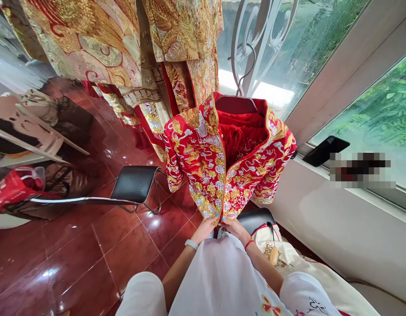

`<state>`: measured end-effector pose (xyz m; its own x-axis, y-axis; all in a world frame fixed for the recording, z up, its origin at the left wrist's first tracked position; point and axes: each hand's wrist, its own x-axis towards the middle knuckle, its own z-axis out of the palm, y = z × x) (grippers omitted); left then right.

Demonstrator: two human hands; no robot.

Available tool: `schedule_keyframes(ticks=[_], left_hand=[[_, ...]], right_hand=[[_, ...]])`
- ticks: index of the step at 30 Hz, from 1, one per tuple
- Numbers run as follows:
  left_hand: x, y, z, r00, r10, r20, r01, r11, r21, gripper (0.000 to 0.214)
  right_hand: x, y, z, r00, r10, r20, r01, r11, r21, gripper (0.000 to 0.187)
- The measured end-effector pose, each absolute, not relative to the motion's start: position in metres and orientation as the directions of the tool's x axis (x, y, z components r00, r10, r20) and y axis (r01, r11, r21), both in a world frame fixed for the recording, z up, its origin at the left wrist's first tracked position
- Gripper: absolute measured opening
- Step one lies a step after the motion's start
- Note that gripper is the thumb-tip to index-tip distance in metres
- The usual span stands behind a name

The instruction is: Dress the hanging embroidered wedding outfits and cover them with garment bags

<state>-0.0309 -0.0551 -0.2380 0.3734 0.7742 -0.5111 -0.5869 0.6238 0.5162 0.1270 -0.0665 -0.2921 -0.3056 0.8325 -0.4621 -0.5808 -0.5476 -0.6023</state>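
A red jacket with dense gold and silver embroidery hangs in front of me on a dark hanger. The hanger's metal hook loops over a white scrolled metal frame by the window. My left hand pinches the bottom corner of the jacket's left front edge, thumb on top. Just beside it, my right hand grips the opposite front edge at the hem. The two edges meet low down, while the neck gapes and shows a red lining. My fingers beneath the hem are mostly hidden.
Gold embroidered garments hang at the upper left. A black-seated chair stands on the red tiled floor. Along the right runs a windowsill with a black phone. Cream fabric and a wooden-handled brush-like item lie at lower right.
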Motion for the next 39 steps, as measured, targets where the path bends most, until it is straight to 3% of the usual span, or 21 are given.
schedule_keyframes(ticks=[8,17,29,39], left_hand=[[-0.031,-0.056,-0.241,0.375,0.791,-0.484,-0.593,0.606,0.53,0.042],[-0.026,-0.057,-0.249,0.238,0.848,-0.473,-0.587,0.514,0.625,0.047],[-0.023,-0.057,-0.257,0.202,0.905,-0.374,-0.458,0.425,0.781,0.053],[-0.021,-0.051,-0.253,0.129,0.912,-0.388,-0.331,0.409,0.851,0.056]], right_hand=[[0.124,-0.064,-0.293,-0.327,0.82,-0.47,-0.575,-0.567,-0.59,0.04],[0.114,-0.065,-0.295,-0.268,0.83,-0.49,-0.622,-0.537,-0.57,0.048],[0.114,-0.065,-0.292,-0.169,0.841,-0.514,-0.645,-0.489,-0.588,0.042],[0.114,-0.06,-0.282,-0.087,0.85,-0.52,-0.64,-0.448,-0.624,0.043]])
